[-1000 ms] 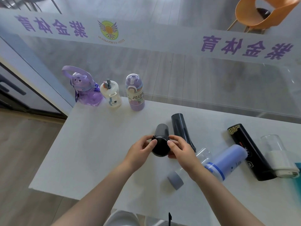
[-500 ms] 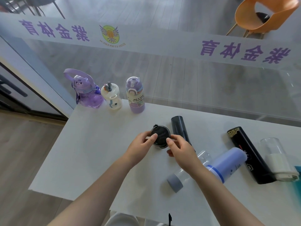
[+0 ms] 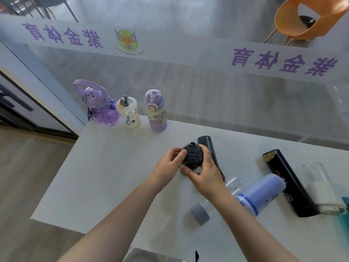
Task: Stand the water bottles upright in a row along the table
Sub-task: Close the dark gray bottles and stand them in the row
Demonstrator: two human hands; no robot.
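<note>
A small black bottle (image 3: pixel 192 155) stands upright on the white table (image 3: pixel 105 182), its lid facing me. My left hand (image 3: pixel 170 161) grips its left side and my right hand (image 3: pixel 204 173) curls round its right side. Three bottles stand upright at the far left edge: a purple handled jug (image 3: pixel 98 108), a white cup-bottle (image 3: pixel 129 114) and a lilac bottle (image 3: pixel 155 112). Lying on their sides are a dark slim bottle (image 3: pixel 207 146), a clear bottle with a grey cap (image 3: pixel 202 214), a blue bottle (image 3: pixel 262 191), a black flask (image 3: pixel 290 184) and a clear bottle with a white lid (image 3: pixel 321 188).
A glass wall (image 3: pixel 207 87) with purple lettering runs just behind the table's far edge. An orange chair (image 3: pixel 309 17) stands beyond the glass. The table's left edge drops to a wooden floor (image 3: pixel 28 176). A teal object (image 3: pixel 344 214) peeks in at the right edge.
The black bottle has been tipped from lying toward me to standing upright, and both hands have moved with it slightly farther along the table.
</note>
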